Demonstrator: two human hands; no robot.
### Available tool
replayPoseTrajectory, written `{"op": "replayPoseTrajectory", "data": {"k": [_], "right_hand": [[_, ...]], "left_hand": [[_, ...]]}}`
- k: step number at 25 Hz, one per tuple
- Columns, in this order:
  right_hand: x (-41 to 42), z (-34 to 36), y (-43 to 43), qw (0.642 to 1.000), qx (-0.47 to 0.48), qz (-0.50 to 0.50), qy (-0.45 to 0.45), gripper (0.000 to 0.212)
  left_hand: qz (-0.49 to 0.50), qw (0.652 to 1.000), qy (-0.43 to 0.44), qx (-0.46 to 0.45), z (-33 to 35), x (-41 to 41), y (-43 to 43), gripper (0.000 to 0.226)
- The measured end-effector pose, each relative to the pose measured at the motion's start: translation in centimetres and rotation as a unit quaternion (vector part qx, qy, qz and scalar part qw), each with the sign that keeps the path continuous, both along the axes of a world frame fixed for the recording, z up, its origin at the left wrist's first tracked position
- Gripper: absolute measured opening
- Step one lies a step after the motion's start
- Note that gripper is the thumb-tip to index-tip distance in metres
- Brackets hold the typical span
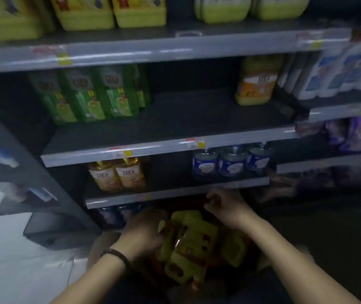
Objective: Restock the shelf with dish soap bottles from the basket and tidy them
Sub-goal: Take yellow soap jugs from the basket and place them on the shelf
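Left hand (144, 234) grips yellow bottle (188, 238); right hand (223, 207) curled above, grasp unclear.

Glossy plastic bottles (188, 242), matt metal shelf (197, 119)

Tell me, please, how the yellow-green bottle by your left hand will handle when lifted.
The yellow-green bottle looks moulded and boxy, so probably stiff. It is bulky beside the left hand, so likely heavy if full. It lies piled among other bottles, which may shift.

Yellow-green dish soap bottles (188, 244) piled jumbled, on sides, in red basket (181, 204) below shelf (168, 119). Green bottles (91, 95) ranged upright at shelf left, one yellow bottle (256, 82) at right.
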State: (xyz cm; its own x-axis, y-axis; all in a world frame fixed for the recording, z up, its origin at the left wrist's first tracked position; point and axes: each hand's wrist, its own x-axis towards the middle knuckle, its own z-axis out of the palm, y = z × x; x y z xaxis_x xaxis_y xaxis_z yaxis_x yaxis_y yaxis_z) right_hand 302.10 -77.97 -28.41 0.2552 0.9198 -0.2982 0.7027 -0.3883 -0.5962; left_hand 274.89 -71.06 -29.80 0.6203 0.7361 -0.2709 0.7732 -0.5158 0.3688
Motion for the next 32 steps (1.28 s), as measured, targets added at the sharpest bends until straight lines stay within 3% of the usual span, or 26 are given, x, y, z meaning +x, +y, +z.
{"op": "replayPoseTrajectory", "data": {"k": [5, 8, 10, 14, 17, 20, 23, 26, 32], "right_hand": [[1.3, -11.7, -4.3, 0.989, -0.121, -0.066, 0.057, 0.019], [-0.1, -17.8, -5.9, 0.970, -0.174, -0.112, 0.127, 0.050], [-1.8, -19.9, -6.7, 0.940, -0.178, -0.186, 0.225, 0.070], [-4.0, -21.2, -6.1, 0.863, -0.212, -0.265, 0.374, 0.078], [-5.9, -22.1, -5.4, 0.813, -0.200, -0.304, 0.455, 0.108], [-6.9, -23.6, -5.3, 0.817, -0.156, -0.309, 0.462, 0.116], [-6.8, -22.3, -5.1, 0.817, -0.139, -0.327, 0.454, 0.098], [-6.7, -22.6, -4.9, 0.815, -0.135, -0.324, 0.461, 0.086], [-6.7, -23.2, -4.5, 0.818, -0.101, -0.338, 0.454, 0.092]], "left_hand": [[0.004, 0.993, 0.068, -0.097, -6.8, 2.2, -2.3, 0.055], [0.030, 0.987, 0.036, -0.154, -10.4, 3.1, -3.5, 0.047], [0.048, 0.983, 0.020, -0.175, -12.4, 3.0, -4.2, 0.046], [0.050, 0.979, 0.011, -0.200, -15.9, 1.9, -5.6, 0.061], [0.062, 0.977, 0.009, -0.203, -16.9, 1.5, -5.7, 0.056], [0.054, 0.974, 0.011, -0.218, -17.3, 1.0, -5.4, 0.053], [0.036, 0.973, 0.023, -0.229, -17.4, 0.5, -5.7, 0.049], [0.029, 0.962, 0.078, -0.258, -18.3, 0.0, -5.8, 0.067], [-0.026, 0.962, 0.140, -0.231, -19.1, 0.1, -6.3, 0.083]]}}
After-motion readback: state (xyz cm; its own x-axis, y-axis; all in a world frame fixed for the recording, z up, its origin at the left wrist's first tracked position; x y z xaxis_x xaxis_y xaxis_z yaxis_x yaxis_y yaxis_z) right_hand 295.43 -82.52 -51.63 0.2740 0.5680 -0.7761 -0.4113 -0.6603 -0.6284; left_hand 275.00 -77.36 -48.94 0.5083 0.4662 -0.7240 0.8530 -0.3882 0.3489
